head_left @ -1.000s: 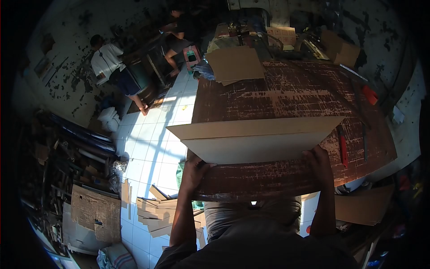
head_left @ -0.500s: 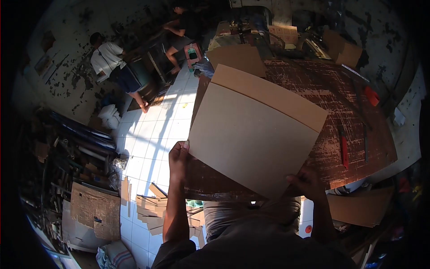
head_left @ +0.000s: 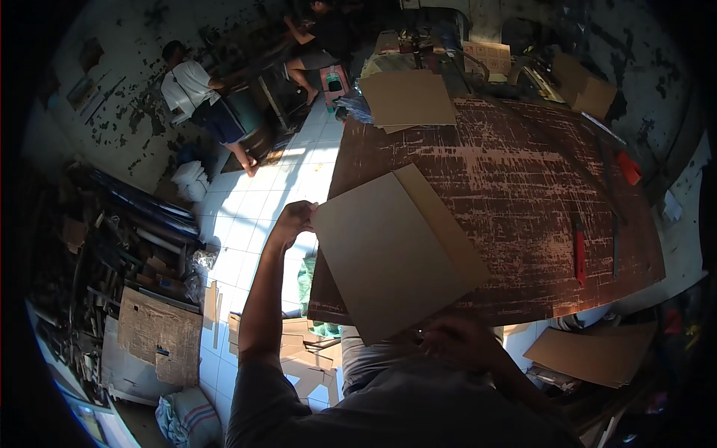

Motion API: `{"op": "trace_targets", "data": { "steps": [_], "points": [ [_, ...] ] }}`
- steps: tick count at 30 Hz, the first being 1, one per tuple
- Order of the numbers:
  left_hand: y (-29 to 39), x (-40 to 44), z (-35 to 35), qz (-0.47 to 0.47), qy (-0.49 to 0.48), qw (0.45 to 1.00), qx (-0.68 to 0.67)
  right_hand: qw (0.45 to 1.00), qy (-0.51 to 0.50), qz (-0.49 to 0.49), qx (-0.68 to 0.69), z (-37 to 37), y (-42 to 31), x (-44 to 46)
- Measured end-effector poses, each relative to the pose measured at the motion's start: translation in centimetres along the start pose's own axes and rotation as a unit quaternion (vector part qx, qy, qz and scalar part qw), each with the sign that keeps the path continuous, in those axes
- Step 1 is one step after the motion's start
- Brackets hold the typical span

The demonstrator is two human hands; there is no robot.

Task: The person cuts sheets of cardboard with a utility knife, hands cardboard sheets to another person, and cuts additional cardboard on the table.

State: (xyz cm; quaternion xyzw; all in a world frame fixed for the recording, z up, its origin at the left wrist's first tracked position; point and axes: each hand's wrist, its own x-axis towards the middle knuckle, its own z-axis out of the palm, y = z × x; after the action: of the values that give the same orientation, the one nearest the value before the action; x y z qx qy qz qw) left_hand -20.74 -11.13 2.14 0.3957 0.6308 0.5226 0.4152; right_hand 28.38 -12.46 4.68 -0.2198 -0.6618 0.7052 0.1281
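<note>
The left hand (head_left: pixel 300 221) pinches rectangular brown cardboard sheets (head_left: pixel 396 257) above the scratched red-brown worktop (head_left: pixel 523 179), near left, long axis far-left to near-right; the blurred right hand (head_left: pixel 459 342) is beside them, grip unclear

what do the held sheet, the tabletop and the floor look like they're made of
Sheet: probably cardboard, matt, with a flat, dull brownish face. Tabletop: perhaps wood or laminate, its dark reddish-brown finish worn in pale scratches. Floor: likely ceramic tile, white and smooth-looking, with a grid of joints.
</note>
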Motion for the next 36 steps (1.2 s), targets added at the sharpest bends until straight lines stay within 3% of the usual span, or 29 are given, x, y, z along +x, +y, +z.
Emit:
{"op": "trace_targets", "data": {
  "steps": [1, 4, 5, 7, 8, 10, 15, 23, 30, 36],
  "points": [
    [-0.5, 0.4, -0.4, -0.001, 0.0, 1.0, 0.012, 1.0, -0.005, 0.002, -0.001, -0.3, -0.8, 0.3],
    [-0.7, 1.0, -0.9, -0.008, 0.027, 1.0, 0.012, 0.943, 0.16, -0.117, -0.269, -1.7, -1.8, 1.8],
    [-0.6, 1.2, -0.9, -0.007, 0.04, 0.999, 0.023, 0.943, 0.156, -0.117, -0.271, -2.1, -2.0, 2.6],
    [-0.1, 1.0, 0.0, -0.014, 0.061, 0.998, 0.011, 0.881, 0.18, -0.195, -0.393, -2.9, -2.3, 4.0],
    [0.0, 0.9, 0.4, -0.008, 0.086, 0.996, 0.012, 0.882, 0.174, -0.194, -0.394, -3.1, -1.9, 4.5],
    [-0.7, 0.8, 0.7, 0.018, 0.118, 0.993, -0.021, 0.831, 0.159, -0.182, -0.502, -3.4, -0.5, 5.2],
    [-1.8, 0.4, 0.3, 0.025, 0.215, 0.976, 0.006, 0.84, 0.16, -0.158, -0.494, -2.9, 0.9, 5.4],
    [-2.0, -4.6, 2.5, 0.007, 0.216, 0.975, 0.043, 0.85, 0.154, -0.145, -0.483, -3.0, 0.6, 5.7],
    [-3.9, -6.5, 5.1, 0.09, 0.225, 0.966, 0.093, 0.848, 0.174, -0.128, -0.484, -2.9, 1.0, 6.1],
    [-3.4, -6.7, 6.2, 0.062, 0.224, 0.965, 0.12, 0.864, 0.157, -0.108, -0.467, -3.3, 1.0, 6.0]
  ]
}}
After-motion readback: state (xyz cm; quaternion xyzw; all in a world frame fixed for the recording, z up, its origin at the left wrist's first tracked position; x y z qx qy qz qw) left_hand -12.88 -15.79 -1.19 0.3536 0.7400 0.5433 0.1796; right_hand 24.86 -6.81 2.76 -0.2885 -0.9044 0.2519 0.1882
